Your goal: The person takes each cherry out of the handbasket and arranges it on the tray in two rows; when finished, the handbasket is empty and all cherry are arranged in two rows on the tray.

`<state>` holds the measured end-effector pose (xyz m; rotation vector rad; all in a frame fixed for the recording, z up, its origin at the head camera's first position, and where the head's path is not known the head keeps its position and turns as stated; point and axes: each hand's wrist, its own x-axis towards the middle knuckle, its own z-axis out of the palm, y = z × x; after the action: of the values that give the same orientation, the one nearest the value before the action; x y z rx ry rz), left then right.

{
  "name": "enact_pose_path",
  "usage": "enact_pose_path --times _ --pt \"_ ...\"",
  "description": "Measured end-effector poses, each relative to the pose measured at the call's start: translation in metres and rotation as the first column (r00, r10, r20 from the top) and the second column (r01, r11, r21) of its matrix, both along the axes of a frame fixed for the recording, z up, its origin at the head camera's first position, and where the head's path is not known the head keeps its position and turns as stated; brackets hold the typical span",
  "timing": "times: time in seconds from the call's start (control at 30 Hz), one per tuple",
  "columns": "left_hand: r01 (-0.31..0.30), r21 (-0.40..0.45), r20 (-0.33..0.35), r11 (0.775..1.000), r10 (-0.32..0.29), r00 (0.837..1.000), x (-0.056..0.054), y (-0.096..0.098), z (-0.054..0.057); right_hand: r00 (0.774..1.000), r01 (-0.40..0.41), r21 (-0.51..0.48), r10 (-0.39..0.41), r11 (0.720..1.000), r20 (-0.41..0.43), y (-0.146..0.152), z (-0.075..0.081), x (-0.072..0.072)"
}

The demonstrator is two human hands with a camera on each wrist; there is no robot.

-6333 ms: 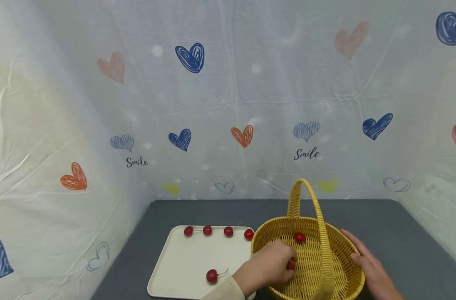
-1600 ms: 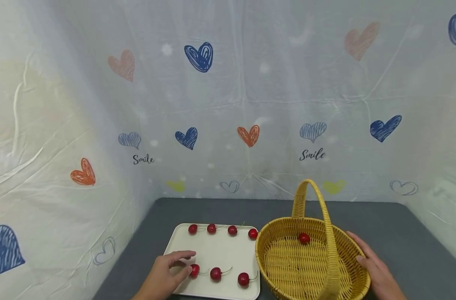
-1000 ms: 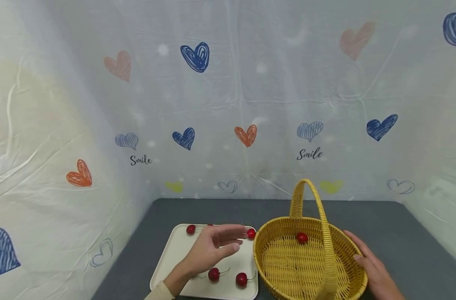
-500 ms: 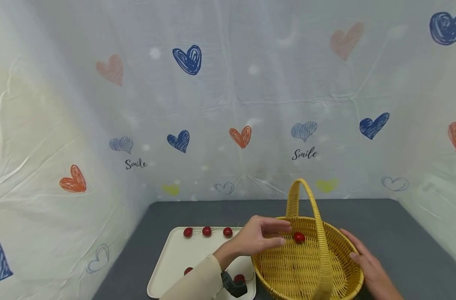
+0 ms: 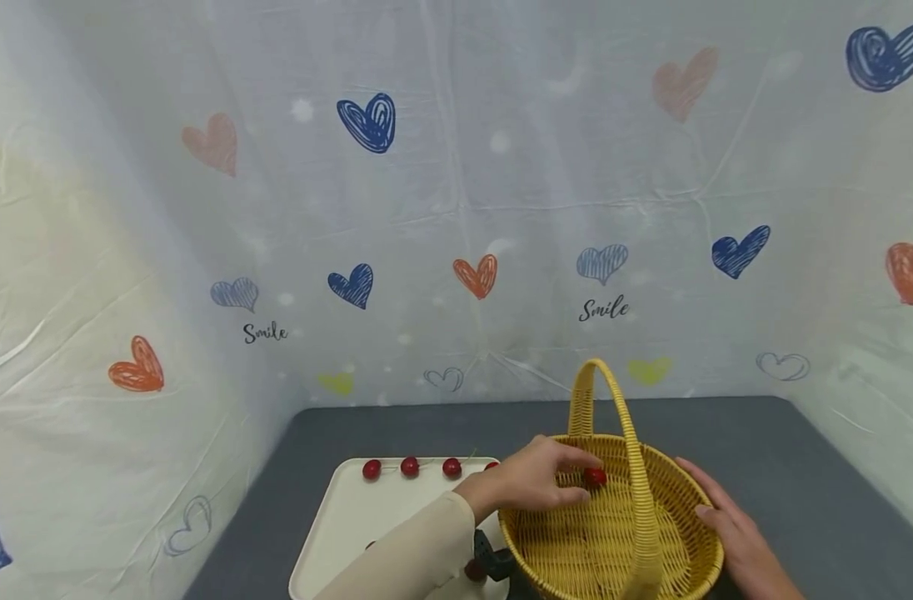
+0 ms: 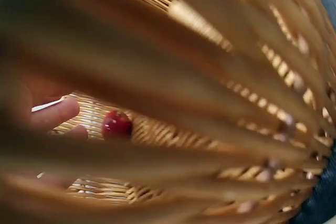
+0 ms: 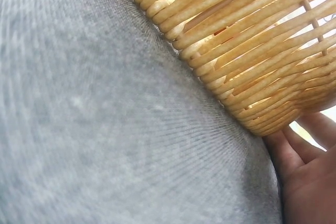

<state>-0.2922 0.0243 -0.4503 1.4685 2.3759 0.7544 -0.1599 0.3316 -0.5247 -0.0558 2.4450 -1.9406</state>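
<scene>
My left hand reaches over the near-left rim into a yellow wicker basket, with fingers and thumb spread apart. Just beyond its fingertips lies a red cherry on the basket's inside. In the left wrist view, seen through the blurred weave, that cherry sits apart from the fingers. My right hand rests against the basket's right outer wall, its thumb at the rim. The right wrist view shows its fingers touching the woven side low down.
A cream tray stands left of the basket, with several stemmed cherries along its back edge, one of them a cherry. Another cherry is partly hidden by a black wristband. The basket's tall handle arches over its opening.
My left hand has moved right from the tray's front-left cherry, across the tray, and down into the basket towards the cherry there. The right hand has stayed at the basket's side.
</scene>
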Motion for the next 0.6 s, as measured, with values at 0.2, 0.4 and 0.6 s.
enact_pose_path --times 0.2,0.4,0.6 --pt "0.078 -0.081 -0.122 0.994 -0.088 0.989 -0.0021 0.0028 -0.0031 1.000 -0.008 -0.015 0.008 1.000 0.004 0.0001 -0.0011 -0.0011" --pt "0.124 -0.211 -0.137 0.969 -0.156 0.978 -0.0007 0.0065 -0.0054 0.999 -0.026 -0.040 0.027 0.999 0.031 0.0017 -0.0004 -0.0014" --pt "0.099 -0.252 -0.202 0.963 -0.152 0.967 -0.0012 0.0096 -0.0082 1.000 -0.025 -0.019 0.025 1.000 0.004 0.0029 -0.0027 -0.0015"
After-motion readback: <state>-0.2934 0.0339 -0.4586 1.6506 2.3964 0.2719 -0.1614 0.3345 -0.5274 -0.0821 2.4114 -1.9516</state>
